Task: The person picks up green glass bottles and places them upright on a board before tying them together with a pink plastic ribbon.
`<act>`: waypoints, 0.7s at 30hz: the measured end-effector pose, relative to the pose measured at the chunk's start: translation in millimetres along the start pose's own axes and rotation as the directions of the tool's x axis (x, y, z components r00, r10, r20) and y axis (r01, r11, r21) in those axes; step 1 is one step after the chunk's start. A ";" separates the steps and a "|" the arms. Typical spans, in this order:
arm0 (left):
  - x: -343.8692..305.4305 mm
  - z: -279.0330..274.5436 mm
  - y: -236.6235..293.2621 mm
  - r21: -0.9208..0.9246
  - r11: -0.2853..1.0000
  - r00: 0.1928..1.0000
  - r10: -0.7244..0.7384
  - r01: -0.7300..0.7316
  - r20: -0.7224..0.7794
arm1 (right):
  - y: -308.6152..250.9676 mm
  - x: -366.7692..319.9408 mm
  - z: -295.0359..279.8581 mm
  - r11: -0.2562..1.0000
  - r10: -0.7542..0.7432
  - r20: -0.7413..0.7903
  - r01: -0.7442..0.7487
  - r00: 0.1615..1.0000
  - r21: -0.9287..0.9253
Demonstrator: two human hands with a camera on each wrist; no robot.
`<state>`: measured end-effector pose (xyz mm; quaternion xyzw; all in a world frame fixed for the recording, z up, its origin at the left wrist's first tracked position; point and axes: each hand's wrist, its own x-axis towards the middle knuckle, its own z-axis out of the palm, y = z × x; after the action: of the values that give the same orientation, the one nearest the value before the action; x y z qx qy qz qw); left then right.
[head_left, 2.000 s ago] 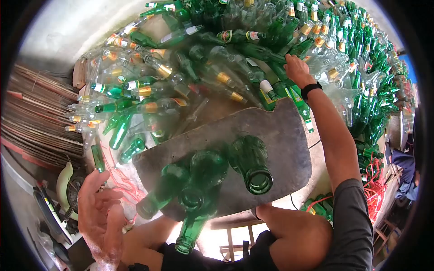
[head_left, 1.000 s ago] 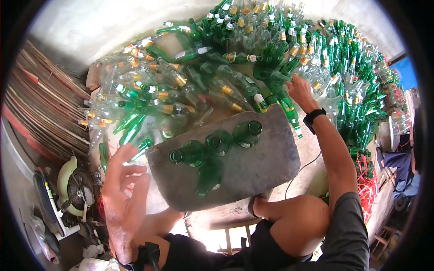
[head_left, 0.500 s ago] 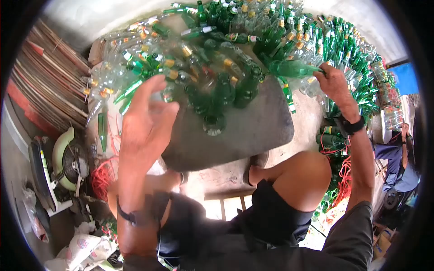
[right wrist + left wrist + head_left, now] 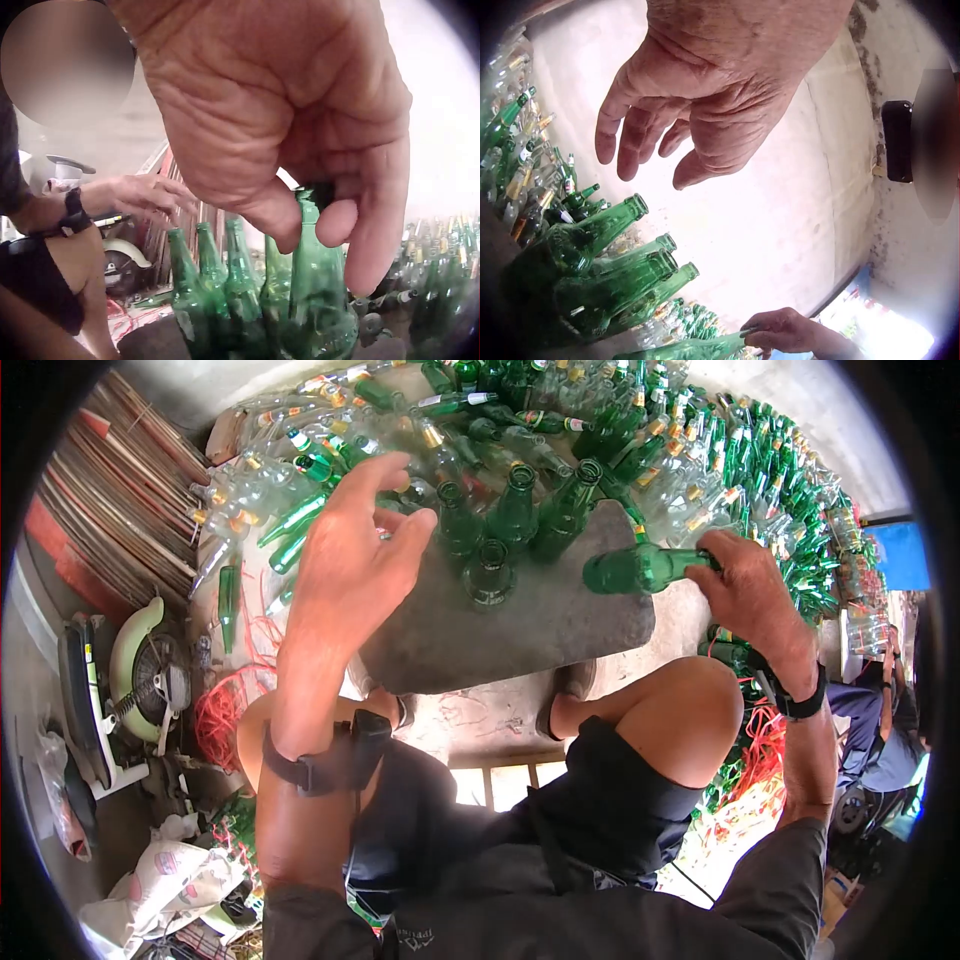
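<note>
- Step in hand (judged): transfer of one more bottle onto the slab [image 4: 575,625], beside the group set up there.
- Right hand [image 4: 752,585]: thumb and fingers pinch the held bottle [image 4: 622,572] by the neck, close to its mouth. No other bottle is in this grip.
- Position of the held bottle: in the head view, tilted, base pointing left across the slab's right-hand part, neck extending past the right edge. Contact between base and slab cannot be confirmed.
- Four green bottles [image 4: 512,512]: upright on the slab, three in a row near the far edge and one in front of them, all left of the far right corner.
- Left hand [image 4: 350,560]: fingers relaxed and parted, grip unloaded. It hangs near the slab's left side (the left wrist view shows a gap above the bottle mouths).
- Bottle pile [image 4: 690,490]: lies beyond the slab's far edge and spreads to the right; presumably the supply.
- Next move (judged): rotate the held bottle to vertical, lower the base inside the right edge, and release the neck only when the base sits flat. Keep clear of the nearest standing bottle; a side knock could topple the row.
</note>
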<state>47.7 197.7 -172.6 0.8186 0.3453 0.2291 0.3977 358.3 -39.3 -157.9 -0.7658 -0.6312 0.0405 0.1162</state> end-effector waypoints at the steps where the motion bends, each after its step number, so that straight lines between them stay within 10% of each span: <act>1: 0.4 0.5 -1.0 0.000 1.000 1.000 -0.002 0.002 0.001 | -6.7 0.5 1.8 1.000 -0.031 0.023 0.031 0.999 -0.003; 21: -5.4 -5.1 -1.8 0.002 0.998 0.996 0.070 -0.070 -0.053 | -76.4 62.4 52.8 0.979 -0.194 -0.009 0.194 0.981 0.063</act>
<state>40.1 197.0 -171.6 0.8239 0.3269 0.2643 0.3801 286.6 41.7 -186.2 -0.6964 -0.7013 0.0482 0.1447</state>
